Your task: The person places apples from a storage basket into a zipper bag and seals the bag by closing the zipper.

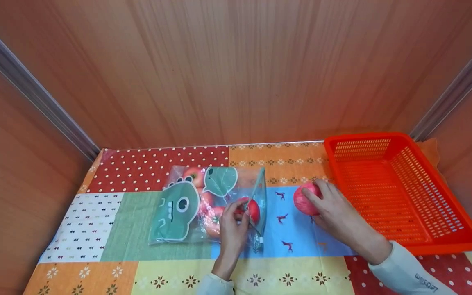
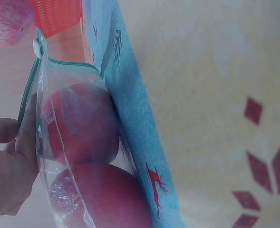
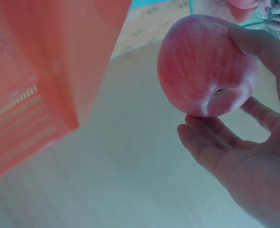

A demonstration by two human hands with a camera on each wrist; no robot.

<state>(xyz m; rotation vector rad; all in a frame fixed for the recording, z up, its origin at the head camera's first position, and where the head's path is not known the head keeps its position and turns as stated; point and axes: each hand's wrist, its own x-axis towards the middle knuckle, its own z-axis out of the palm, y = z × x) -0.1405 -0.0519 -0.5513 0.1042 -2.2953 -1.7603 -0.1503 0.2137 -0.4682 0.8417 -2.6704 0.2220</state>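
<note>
Apple in One Hand, Bag Mouth in the Other

A round, red-streaked apple [image 1: 305, 200] was held over the blue panel of the cloth, between the bag and the basket. A person's right hand [image 1: 338, 215] gripped it, thumb on one side and bent fingers on the other. The left hand [image 1: 232, 231] pinched the edge of a clear plastic zip bag printed with green cartoon monsters [image 1: 180, 215], its green-trimmed mouth parted and facing the apple.

Careful handling, by the look of it, called for holding the slack film away from the fruit's path, keeping the curved grip light against bruising, and lining the apple up with the widest part of the gap, clear of the small pale slider [image 2: 37, 47].

The apple's skin looked smooth and finely striped, dimpled around its stem end. Glossy, wrinkled film lay over several plump red apples [image 1: 213, 223] inside the bag. To the right stood a rectangular orange-red plastic basket [image 1: 453, 248], its walls pierced with slots. Beneath lay a patchwork-print cloth [image 1: 131, 221] of dots, stars and small animals; behind rose a wood-grained brown panel [image 1: 236, 73].
</note>
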